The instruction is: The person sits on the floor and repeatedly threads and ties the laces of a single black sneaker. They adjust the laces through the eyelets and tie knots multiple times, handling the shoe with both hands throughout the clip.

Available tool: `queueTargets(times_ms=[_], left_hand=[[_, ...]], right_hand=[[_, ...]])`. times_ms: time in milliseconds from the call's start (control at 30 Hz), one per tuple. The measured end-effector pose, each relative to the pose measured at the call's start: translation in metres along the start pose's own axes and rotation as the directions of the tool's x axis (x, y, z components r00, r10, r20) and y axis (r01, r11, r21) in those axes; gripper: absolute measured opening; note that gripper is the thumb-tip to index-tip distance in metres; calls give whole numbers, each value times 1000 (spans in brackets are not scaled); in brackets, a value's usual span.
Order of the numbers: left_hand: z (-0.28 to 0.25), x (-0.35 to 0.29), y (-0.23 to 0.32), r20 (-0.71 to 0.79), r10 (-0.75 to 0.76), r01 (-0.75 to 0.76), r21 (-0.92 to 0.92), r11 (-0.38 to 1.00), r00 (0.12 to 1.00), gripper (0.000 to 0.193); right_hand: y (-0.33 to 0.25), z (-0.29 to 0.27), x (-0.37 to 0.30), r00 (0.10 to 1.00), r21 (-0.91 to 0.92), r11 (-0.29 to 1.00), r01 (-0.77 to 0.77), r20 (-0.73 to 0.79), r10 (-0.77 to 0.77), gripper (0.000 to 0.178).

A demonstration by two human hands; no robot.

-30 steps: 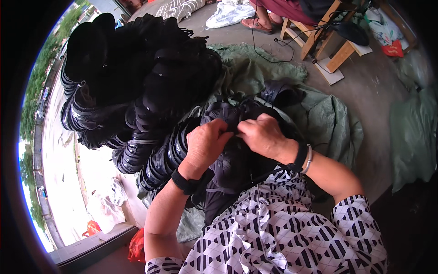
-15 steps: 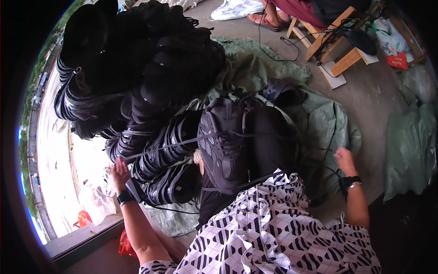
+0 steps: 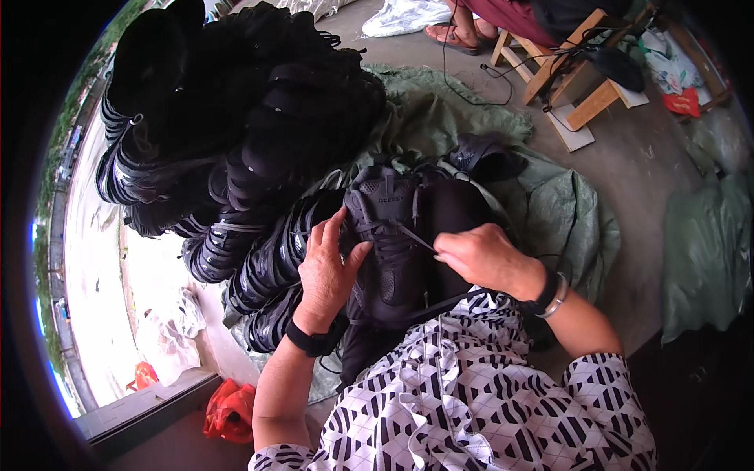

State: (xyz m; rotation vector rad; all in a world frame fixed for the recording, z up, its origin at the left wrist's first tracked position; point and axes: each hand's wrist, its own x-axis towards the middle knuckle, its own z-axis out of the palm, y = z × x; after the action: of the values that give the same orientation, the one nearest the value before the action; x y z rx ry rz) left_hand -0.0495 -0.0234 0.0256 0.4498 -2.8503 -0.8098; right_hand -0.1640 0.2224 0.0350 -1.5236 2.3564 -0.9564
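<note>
A dark grey shoe upper (image 3: 393, 286) with mesh panels lies across my lap, its tongue end away from me. A flat grey shoelace (image 3: 415, 237) runs from its eyelets to my right hand (image 3: 491, 259). The fingers of that hand are closed in a pinch on the lace, just right of the upper. My left hand (image 3: 323, 271) is at the upper's left edge, thumb and forefinger spread apart, fingertips against its side. What lies under those fingertips is hidden.
Stacked dark shoe uppers (image 3: 267, 271) lie at left below a large black pile (image 3: 259, 118). A green woven sheet (image 3: 558, 196) covers the floor beneath. A wooden stool (image 3: 585, 86) with cables stands far right, near another person's foot (image 3: 455, 38). A red bag (image 3: 230, 410) lies lower left.
Both hands have come inward from wide apart to the upper. The lace, stretched out to the left before, now runs short to my right hand. My left hand has reached the upper's edge.
</note>
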Motion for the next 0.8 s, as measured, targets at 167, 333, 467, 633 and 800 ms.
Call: queueTargets(times_ms=[167,333,467,633,800], left_hand=[[4,-8,12,-91,8,-12,-48,999,996,45],[11,-7,5,-182,207,-197,76,978,961,17],[18,-6,-5,-276,155,-196,-128,972,949,13],[17,-6,-1,-112,-123,31,-604,796,986,10],[10,-3,0,20,-146,129,-595,793,989,21]], right_hand=[[1,-11,-42,969,196,965,-175,-141,205,10],[-6,-20,-26,995,68,993,-96,-8,96,15],[-15,-1,1,964,257,930,-264,31,265,31],[-29,27,3,998,60,997,-54,-27,55,39],[-28,33,-3,995,-194,981,14,97,5,53]])
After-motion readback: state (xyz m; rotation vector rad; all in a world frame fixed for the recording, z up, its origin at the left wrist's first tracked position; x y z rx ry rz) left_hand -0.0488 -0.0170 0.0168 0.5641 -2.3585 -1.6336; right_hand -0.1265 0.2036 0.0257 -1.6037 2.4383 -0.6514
